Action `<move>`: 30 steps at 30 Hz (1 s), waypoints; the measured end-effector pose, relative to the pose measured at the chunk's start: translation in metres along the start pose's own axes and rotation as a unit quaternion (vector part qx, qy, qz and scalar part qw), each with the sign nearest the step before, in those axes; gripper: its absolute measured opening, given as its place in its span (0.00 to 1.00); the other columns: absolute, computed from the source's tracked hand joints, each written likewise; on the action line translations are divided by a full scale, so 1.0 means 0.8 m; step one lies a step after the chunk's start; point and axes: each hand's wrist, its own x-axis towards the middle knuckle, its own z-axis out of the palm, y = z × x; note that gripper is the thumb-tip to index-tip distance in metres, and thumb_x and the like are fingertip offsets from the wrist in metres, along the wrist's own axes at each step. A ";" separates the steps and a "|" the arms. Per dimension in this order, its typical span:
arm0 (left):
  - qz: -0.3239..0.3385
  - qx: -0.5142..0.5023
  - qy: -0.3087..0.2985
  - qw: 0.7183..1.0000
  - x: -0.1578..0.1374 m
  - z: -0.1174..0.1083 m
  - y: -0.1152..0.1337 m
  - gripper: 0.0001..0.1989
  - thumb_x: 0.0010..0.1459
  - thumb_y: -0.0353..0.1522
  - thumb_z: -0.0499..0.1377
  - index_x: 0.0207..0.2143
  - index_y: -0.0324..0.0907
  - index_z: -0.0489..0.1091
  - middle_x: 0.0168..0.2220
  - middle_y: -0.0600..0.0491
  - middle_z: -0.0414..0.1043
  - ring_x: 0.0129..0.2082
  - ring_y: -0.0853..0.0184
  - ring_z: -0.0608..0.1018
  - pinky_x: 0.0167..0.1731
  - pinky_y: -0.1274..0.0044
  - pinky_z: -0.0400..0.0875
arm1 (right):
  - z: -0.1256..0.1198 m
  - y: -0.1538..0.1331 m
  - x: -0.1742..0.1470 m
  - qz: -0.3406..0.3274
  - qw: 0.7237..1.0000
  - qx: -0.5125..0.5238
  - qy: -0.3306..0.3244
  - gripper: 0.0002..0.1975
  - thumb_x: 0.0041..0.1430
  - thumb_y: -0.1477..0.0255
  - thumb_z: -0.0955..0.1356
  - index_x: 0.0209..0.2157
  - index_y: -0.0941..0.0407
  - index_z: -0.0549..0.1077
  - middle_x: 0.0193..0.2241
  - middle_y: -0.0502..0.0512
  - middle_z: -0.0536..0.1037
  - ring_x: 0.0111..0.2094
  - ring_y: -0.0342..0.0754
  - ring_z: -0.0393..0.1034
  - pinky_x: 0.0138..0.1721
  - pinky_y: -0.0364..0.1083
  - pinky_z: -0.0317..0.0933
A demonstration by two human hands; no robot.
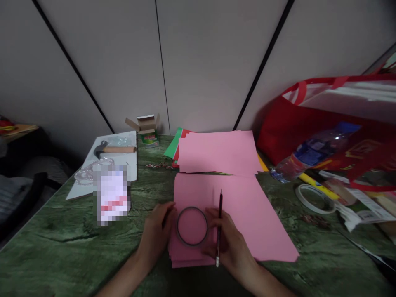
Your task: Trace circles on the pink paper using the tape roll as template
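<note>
Gripping the pencil in my right hand, perhaps to free fingertips, I have the ring between it and my half-open left hand.

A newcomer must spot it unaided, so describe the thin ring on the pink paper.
On the green table, find the nearer pink paper stack. The thin ring lies near that stack's left edge, between the left hand and the right hand. Unlike the whitish tape roll farther right, it has a narrow greyish rim and shows only pink through its middle.
</note>
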 end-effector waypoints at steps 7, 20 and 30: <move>0.012 -0.011 0.012 1.000 -0.005 0.005 0.006 0.11 0.59 0.35 0.52 0.41 0.42 0.71 0.35 0.51 0.76 0.33 0.65 0.78 0.32 0.74 0.73 | 0.002 -0.002 0.005 0.048 0.998 0.045 0.020 0.21 0.41 0.76 0.74 0.37 0.52 0.65 0.47 0.58 0.71 0.49 0.54 0.69 0.44 0.50 0.66; -0.035 -0.074 0.011 0.997 -0.004 0.005 0.003 0.14 0.59 0.30 0.48 0.46 0.41 0.64 0.38 0.50 0.76 0.39 0.65 0.77 0.40 0.71 0.73 | 0.000 -0.001 0.009 0.033 0.996 0.077 0.023 0.13 0.49 0.78 0.69 0.36 0.53 0.64 0.45 0.58 0.71 0.46 0.51 0.69 0.43 0.50 0.67; 0.254 0.027 0.013 0.967 -0.014 0.009 0.014 0.12 0.60 0.26 0.51 0.46 0.43 0.65 0.42 0.48 0.72 0.46 0.65 0.74 0.44 0.72 0.72 | 0.001 -0.005 0.012 0.052 0.993 0.104 0.027 0.10 0.49 0.76 0.70 0.34 0.53 0.67 0.43 0.57 0.73 0.44 0.51 0.71 0.43 0.50 0.67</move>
